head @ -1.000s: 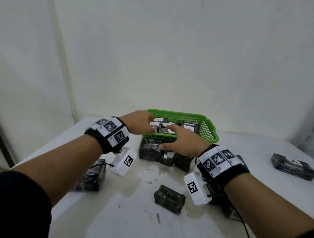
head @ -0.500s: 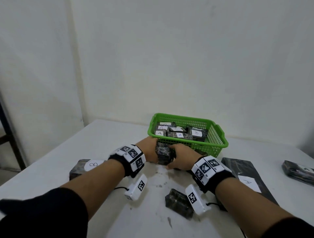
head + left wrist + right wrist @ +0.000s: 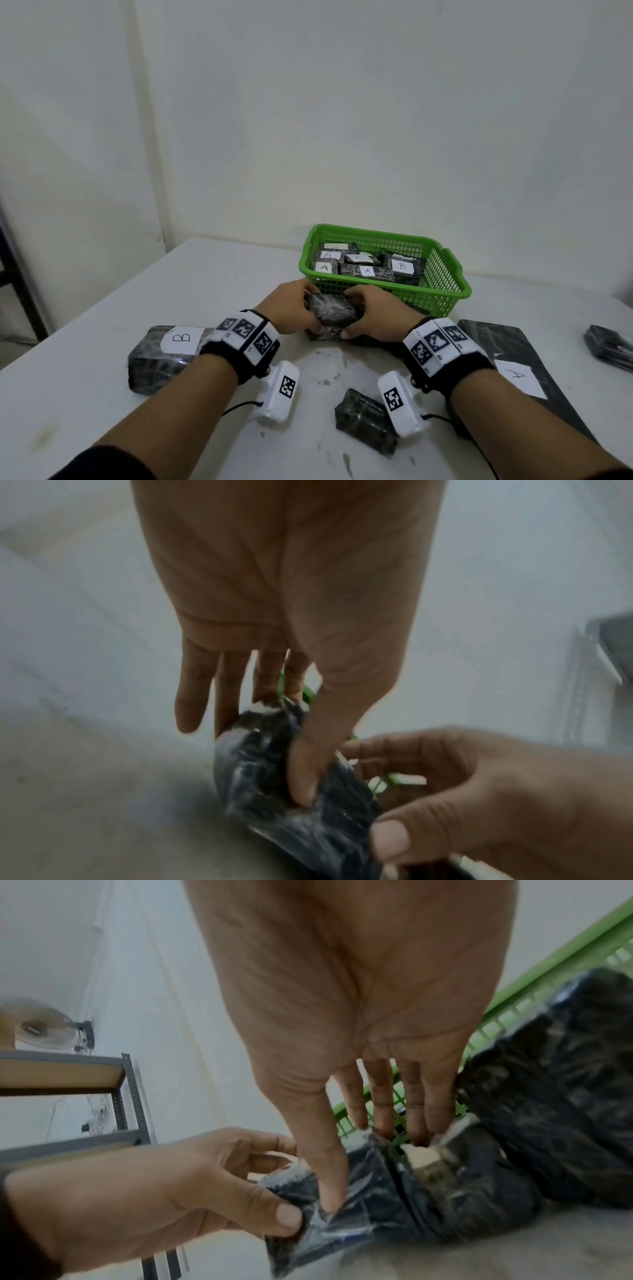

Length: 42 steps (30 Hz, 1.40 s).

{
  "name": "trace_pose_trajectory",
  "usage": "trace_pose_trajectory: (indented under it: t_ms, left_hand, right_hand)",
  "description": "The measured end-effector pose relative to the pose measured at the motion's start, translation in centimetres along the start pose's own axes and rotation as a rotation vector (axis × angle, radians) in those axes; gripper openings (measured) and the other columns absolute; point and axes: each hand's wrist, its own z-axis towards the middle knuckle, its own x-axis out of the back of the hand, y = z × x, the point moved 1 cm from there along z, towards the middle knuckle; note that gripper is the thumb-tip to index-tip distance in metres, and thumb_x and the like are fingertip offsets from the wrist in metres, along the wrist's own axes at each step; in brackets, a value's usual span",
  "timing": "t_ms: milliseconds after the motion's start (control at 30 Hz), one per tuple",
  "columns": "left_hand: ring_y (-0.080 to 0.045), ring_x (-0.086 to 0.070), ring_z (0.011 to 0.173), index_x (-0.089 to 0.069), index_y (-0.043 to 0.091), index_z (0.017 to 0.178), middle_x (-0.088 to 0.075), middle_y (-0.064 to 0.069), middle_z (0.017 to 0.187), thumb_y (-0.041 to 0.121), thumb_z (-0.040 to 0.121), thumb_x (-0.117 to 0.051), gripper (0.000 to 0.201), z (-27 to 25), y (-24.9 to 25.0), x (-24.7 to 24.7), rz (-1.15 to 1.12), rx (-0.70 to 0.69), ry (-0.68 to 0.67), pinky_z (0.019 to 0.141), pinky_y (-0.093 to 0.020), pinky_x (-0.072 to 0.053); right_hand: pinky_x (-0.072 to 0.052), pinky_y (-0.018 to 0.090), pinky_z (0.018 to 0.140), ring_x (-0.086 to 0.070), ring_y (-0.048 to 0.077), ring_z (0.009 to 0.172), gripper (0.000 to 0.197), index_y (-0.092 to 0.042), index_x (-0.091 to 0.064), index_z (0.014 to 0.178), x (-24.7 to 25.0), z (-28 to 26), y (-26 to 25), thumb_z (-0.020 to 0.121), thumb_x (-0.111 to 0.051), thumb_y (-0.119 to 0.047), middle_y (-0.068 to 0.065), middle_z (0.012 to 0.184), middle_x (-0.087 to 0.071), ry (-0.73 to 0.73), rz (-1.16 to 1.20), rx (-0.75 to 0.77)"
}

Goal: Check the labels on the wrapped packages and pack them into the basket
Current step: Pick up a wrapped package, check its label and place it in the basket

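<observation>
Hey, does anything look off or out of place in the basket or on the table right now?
In the green plastic basket, one wrapped package labelled B sits among packages labelled A. The white table has dark smudges near the hands.

Shiny wrap, green plastic, paper tags

The small package held btw both hands has dark, crinkly plastic wrap, glossy w/ white glints. The basket is green plastic w/ a grid of holes in its walls, smooth on the rim. The labels on the packages inside look like matt white paper. The surface is matt white, w/ dark scuffs & specks near the middle. The wrist bands look like black cloth w/ stiff white tags. The shelf is grey metal w/ a wood-look board.
</observation>
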Motion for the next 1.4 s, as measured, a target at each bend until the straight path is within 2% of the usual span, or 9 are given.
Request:
trace_pose_trajectory:
  t_ms: [133,200,367,600,733,867,1033,1300,1400]
  left_hand:
    - [-0.018,-0.07,0.099,-0.066,0.024,0.115,-0.069,-0.002,0.116,0.023,0.062,-0.091,0.058,-0.7,0.3,0.7,-0.42,-0.057,-0.035,0.095,-0.036,-0.056]
    - [-0.021,-0.071,0.104,-0.068,0.023,0.116,-0.071,-0.006,0.118,0.02,0.066,-0.09,0.055,-1.2,0.8,0.7,-0.609,-0.098,-0.07,0.092,-0.036,-0.058]
    - [-0.032,-0.07,0.109,-0.067,0.015,0.122,-0.073,-0.013,0.118,0.021,0.067,-0.085,0.058,-1.2,2.6,-0.6,-1.001,-0.147,-0.077,0.096,-0.045,-0.056]
    - [-0.042,-0.065,0.117,-0.063,-0.004,0.125,-0.069,-0.023,0.123,0.017,0.076,-0.079,0.056,-0.6,1.8,-1.4,-1.134,-0.16,0.014,0.101,-0.051,-0.052]
    - [-0.039,-0.065,0.118,-0.064,0.0,0.125,-0.069,-0.02,0.123,0.02,0.077,-0.078,0.054,-0.6,1.7,-2.1,-1.071,-0.166,-0.026,0.104,-0.051,-0.05]
    - [-0.039,-0.065,0.116,-0.068,0.004,0.122,-0.071,-0.019,0.12,0.028,0.075,-0.08,0.054,-0.6,1.8,-1.9,-1.02,-0.192,-0.011,0.105,-0.06,-0.046]
    - [-0.035,-0.066,0.117,-0.066,0.005,0.126,-0.071,-0.016,0.122,0.028,0.077,-0.079,0.055,-0.9,2.2,-2.3,-1.016,-0.208,-0.014,0.107,-0.058,-0.046]
    - [-0.034,-0.064,0.12,-0.062,0.004,0.13,-0.069,-0.015,0.127,0.025,0.079,-0.077,0.057,-1.0,2.3,-2.9,-1.017,-0.24,-0.061,0.109,-0.055,-0.045]
    - [-0.034,-0.066,0.117,-0.066,0.006,0.126,-0.071,-0.015,0.123,0.025,0.077,-0.078,0.054,-1.1,2.2,-3.0,-0.965,-0.26,-0.064,0.108,-0.058,-0.045]
  right_hand:
    - [-0.05,0.023,0.097,-0.062,0.014,0.116,0.087,-0.023,-0.047,0.152,1.3,-1.3,1.1,0.078,-0.092,-0.03,-0.003,0.134,-0.061,0.027,0.23,0.049]
    - [-0.055,0.023,0.095,-0.068,0.01,0.112,0.077,-0.029,-0.054,0.146,1.8,-2.2,1.7,0.078,-0.09,-0.034,-0.006,0.129,-0.067,0.064,0.425,0.076]
    - [-0.065,0.036,0.087,-0.078,0.022,0.1,0.052,-0.015,-0.072,0.126,1.6,-3.0,2.4,0.077,-0.09,-0.022,0.004,0.111,-0.08,0.294,0.813,0.109]
    - [-0.063,0.039,0.093,-0.076,0.023,0.108,0.048,-0.012,-0.067,0.13,1.1,-2.7,3.1,0.084,-0.082,-0.012,0.006,0.117,-0.079,0.247,1.01,0.121]
    - [-0.063,0.04,0.093,-0.078,0.02,0.102,0.038,-0.016,-0.071,0.125,0.9,-2.4,3.9,0.088,-0.08,-0.011,0.001,0.109,-0.081,0.319,0.933,0.119]
    - [-0.061,0.036,0.093,-0.077,0.017,0.104,0.054,-0.022,-0.071,0.124,0.8,-1.9,3.6,0.073,-0.09,-0.032,-0.001,0.116,-0.078,0.301,0.892,0.149]
    - [-0.06,0.039,0.1,-0.075,0.015,0.107,0.051,-0.02,-0.071,0.123,0.3,-2.1,3.8,0.076,-0.09,-0.019,0.0,0.117,-0.078,0.326,0.926,0.151]
    - [-0.056,0.047,0.105,-0.069,0.016,0.121,0.083,-0.026,-0.068,0.129,0.1,-2.8,5.5,0.055,-0.095,-0.054,-0.005,0.127,-0.074,0.345,0.927,0.113]
    - [-0.057,0.047,0.103,-0.07,0.016,0.118,0.077,-0.027,-0.069,0.128,-0.1,-3.0,5.2,0.06,-0.098,-0.046,-0.005,0.127,-0.073,0.326,0.899,0.136]
